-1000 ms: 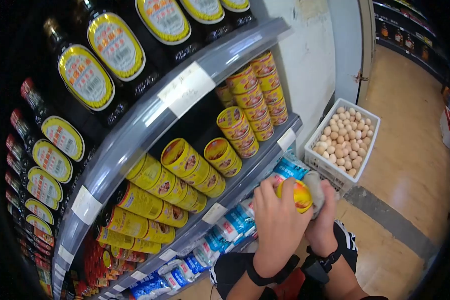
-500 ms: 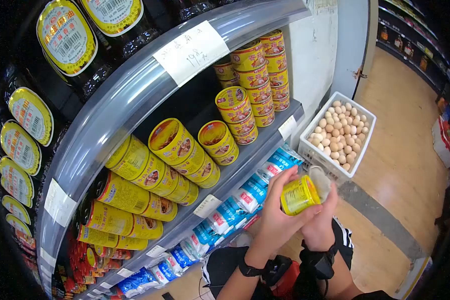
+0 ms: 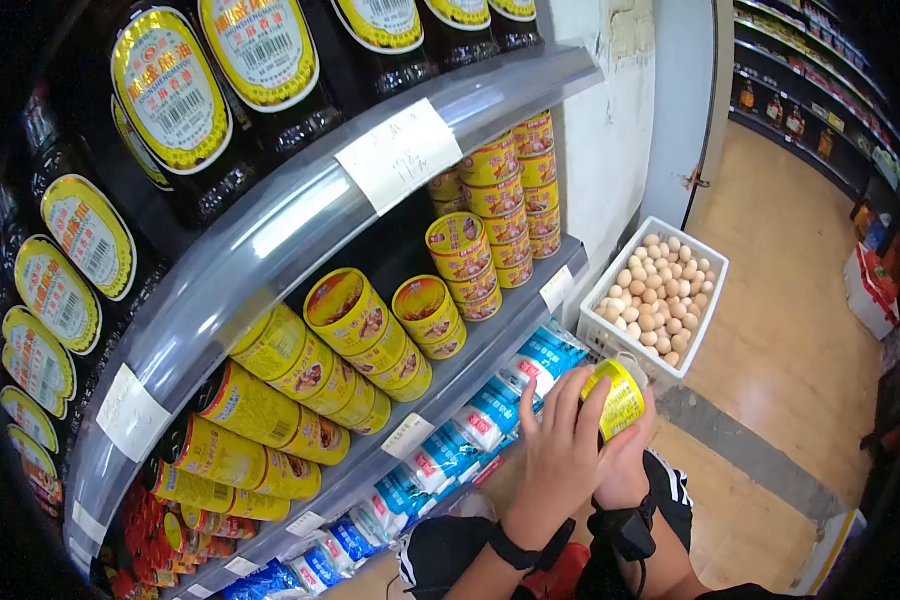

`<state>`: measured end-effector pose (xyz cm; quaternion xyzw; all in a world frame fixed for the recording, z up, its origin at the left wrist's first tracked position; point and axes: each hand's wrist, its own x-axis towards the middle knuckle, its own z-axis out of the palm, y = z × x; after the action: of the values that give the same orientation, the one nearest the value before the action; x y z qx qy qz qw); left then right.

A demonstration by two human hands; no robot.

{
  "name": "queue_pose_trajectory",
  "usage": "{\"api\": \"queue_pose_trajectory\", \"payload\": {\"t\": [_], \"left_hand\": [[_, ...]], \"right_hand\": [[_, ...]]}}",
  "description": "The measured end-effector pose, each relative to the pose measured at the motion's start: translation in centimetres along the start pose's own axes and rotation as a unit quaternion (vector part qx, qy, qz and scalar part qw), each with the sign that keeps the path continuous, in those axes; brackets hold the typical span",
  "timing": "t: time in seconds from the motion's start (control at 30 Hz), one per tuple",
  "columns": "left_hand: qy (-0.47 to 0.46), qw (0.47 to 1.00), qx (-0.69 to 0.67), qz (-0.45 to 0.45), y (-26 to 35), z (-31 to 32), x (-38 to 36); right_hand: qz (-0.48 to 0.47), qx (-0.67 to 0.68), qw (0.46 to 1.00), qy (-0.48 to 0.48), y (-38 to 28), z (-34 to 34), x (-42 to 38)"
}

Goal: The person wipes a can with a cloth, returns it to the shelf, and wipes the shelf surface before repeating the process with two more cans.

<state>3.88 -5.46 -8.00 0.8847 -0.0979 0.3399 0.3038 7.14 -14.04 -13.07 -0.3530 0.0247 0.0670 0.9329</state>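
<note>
Both hands are around a yellow food can (image 3: 622, 402), tilted in front of me. My left hand (image 3: 558, 440) is closed on its near side, fingers bent over the can. On the other side my right hand (image 3: 625, 468) grips it from below and behind, partly hidden by the left. A pale grey cloth (image 3: 632, 368) shows behind the can, against my right hand. Left of the hands, matching yellow cans (image 3: 345, 315) stand stacked on the shelf (image 3: 495, 335). Beneath them are blue and white packets (image 3: 490, 415).
A white crate (image 3: 705, 322) of eggs (image 3: 660, 290) sits on the floor beyond my hands. Dark bottles (image 3: 175, 95) with yellow labels fill the upper shelf, behind a clear curved edge strip (image 3: 290, 200) with a paper price tag (image 3: 400, 155). More stocked shelves (image 3: 800, 90) stand far right.
The view has shifted, with shelf and crate lower in it. The can has turned and tilted in my hands, and my left fingers now reach over it. Less of the cloth shows.
</note>
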Motion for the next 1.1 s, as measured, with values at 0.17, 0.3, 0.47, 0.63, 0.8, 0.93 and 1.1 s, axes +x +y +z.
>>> {"api": "queue_pose_trajectory", "payload": {"t": [0.17, 0.3, 0.47, 0.63, 0.8, 0.93, 1.1], "left_hand": [[-0.091, 0.964, -0.249, -0.041, -0.6, -1.0, 0.6], [-0.073, 0.906, -0.363, -0.204, -0.2, 0.1, 0.2], [-0.095, 0.97, -0.2, -0.1, 0.1, -0.3, 0.9], [-0.065, 0.997, -0.02, 0.028, 0.3, 0.0, 1.1], [-0.079, 0.955, -0.272, -0.086, -0.8, 0.6, 0.6], [-0.099, 0.882, -0.384, -0.256, 0.0, 0.1, 0.6], [-0.066, 0.993, -0.093, -0.038, 0.3, 0.4, 0.8]], "right_hand": [[0.017, 0.075, 0.997, -0.032, 0.4, -2.4, 1.0], [-0.054, 0.014, 0.995, -0.087, -1.1, -1.9, 1.4], [0.07, 0.236, 0.969, 0.0, -1.6, -1.1, 1.6], [0.075, 0.142, 0.984, 0.08, -2.1, 0.1, 1.3], [0.091, 0.164, 0.981, 0.04, -2.3, -0.2, 1.3], [0.068, 0.173, 0.979, 0.085, -2.5, -0.2, 1.7], [0.018, 0.127, 0.99, 0.051, -2.9, -0.6, 2.3]]}}
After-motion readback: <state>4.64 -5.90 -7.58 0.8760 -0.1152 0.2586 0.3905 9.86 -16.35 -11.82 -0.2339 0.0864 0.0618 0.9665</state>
